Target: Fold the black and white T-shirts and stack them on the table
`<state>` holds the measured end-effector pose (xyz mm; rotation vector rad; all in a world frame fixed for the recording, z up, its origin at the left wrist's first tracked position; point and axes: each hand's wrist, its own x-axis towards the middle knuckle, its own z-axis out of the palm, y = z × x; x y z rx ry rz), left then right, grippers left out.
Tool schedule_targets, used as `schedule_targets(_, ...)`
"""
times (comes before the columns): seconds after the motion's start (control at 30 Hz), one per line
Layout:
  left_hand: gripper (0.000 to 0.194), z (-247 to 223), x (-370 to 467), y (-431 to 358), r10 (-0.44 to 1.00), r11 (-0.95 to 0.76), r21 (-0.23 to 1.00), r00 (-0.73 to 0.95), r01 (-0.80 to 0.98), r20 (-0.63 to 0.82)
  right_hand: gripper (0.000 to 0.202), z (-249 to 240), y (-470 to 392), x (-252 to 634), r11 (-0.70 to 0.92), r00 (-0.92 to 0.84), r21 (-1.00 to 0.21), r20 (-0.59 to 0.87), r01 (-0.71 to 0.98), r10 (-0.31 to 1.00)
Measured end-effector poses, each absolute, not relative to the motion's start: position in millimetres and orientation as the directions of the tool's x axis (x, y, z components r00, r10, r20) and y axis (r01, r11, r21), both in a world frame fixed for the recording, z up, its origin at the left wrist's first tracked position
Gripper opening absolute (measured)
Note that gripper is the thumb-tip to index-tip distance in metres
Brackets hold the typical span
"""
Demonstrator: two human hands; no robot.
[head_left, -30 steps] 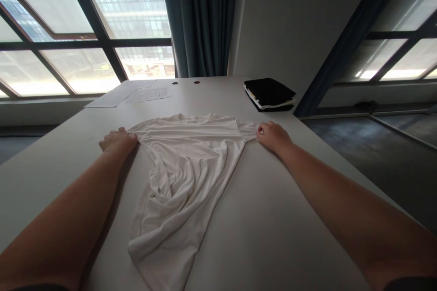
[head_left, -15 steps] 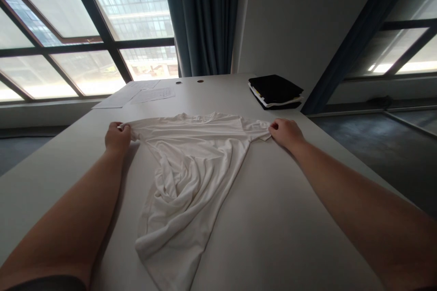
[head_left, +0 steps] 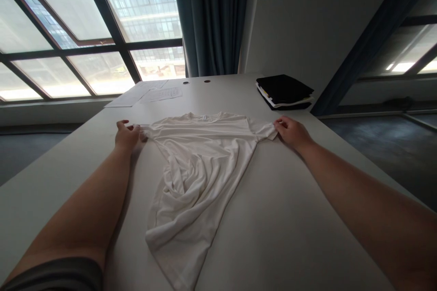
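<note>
A white T-shirt point(head_left: 205, 154) lies on the white table point(head_left: 280, 218), its collar toward the far side. The upper part is drawn fairly straight between the sleeves, while the body below is bunched in folds and its hem runs toward me. My left hand point(head_left: 128, 135) pinches the end of the left sleeve, with some fingers raised off the cloth. On the other side, my right hand point(head_left: 290, 131) grips the edge of the right sleeve between thumb and fingers.
A black binder point(head_left: 284, 90) with papers inside lies at the table's far right. Printed sheets point(head_left: 129, 94) are spread at the far left, near two round cable holes. Beyond the table are windows, a dark blue curtain point(head_left: 213, 18) and a wall.
The view has turned slightly left, so everything sits further right. My left hand's fingers have loosened and lifted somewhat at the sleeve. The right sleeve lies flatter, and the body folds look the same.
</note>
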<state>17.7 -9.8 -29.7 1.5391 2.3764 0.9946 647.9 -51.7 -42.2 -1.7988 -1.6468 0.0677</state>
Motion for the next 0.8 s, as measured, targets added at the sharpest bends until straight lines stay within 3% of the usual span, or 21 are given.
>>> schedule_targets(0.13, 0.064, -30, 19, -18, 0.871, 0.286, 0.489, -0.436, 0.824, 0.225, 0.036, -38, -57, 644, 0.062, 0.095, -0.413, 0.348, 0.908, 0.933)
schedule_targets(0.3, 0.054, -36, 21, -29, 0.911, 0.240, 0.383, -0.343, 0.892, 0.229, 0.039, -36, -58, 644, 0.055, 0.070, -0.376, 0.311, 0.925, 0.948)
schedule_targets(0.37, 0.050, -37, 21, -32, 0.920, 0.156, 0.442, -0.293, 0.883, 0.262, 0.038, -37, -57, 645, 0.054, 0.071, -0.373, 0.313, 0.926, 0.947)
schedule_targets(0.53, 0.048, -34, 17, -32, 0.858, -0.040, 0.743, -0.359, 0.668, 0.368, 0.037, -38, -54, 646, 0.043, 0.108, -0.383, 0.363, 0.923, 0.926)
schedule_targets(0.7, 0.045, -32, 8, -29, 0.884, -0.072, 0.820, -0.345, 0.567, 0.316, 0.037, -33, -52, 642, -0.040, 0.181, -0.334, 0.401, 0.942, 0.898)
schedule_targets(0.8, 0.055, -32, 5, -30, 0.940, -0.063, 0.856, -0.258, 0.513, 0.224, 0.038, -30, -54, 637, -0.108, 0.199, -0.270, 0.338, 0.957, 0.920)
